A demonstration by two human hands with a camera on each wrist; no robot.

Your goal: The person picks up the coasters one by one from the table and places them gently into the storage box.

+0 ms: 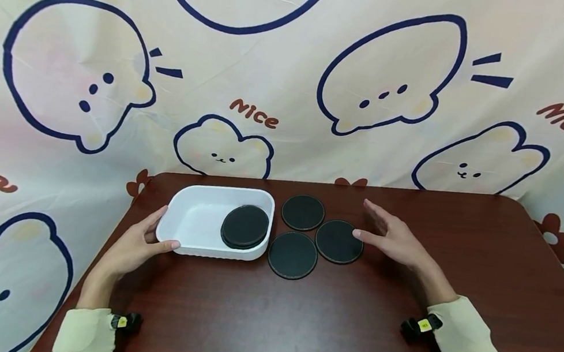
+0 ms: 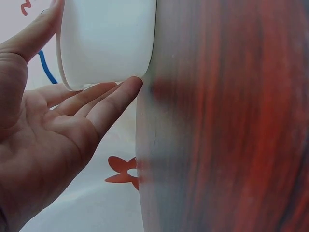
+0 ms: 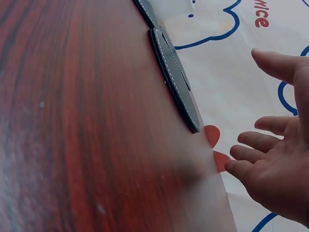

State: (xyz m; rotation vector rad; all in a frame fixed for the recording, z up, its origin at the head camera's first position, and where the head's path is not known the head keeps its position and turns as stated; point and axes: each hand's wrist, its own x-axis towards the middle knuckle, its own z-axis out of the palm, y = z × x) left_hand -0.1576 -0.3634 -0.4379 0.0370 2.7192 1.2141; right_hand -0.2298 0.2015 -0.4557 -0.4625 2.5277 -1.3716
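My left hand [image 1: 135, 243] is clamped on the left end of the white tray [image 1: 191, 218], with the stacked discs [image 1: 245, 226] lying in its right end; my right hand [image 1: 396, 239] hangs over the worktop [image 1: 244, 323], thumb and fingers apart, holding nothing, near the right disc [image 1: 338, 242]. This disc, the far disc [image 1: 303, 212] and the near disc [image 1: 292, 255] lie flat just right of the tray: the step in hand appears to be loading. Next would call for steadying the tray and pinching the right disc's edge.
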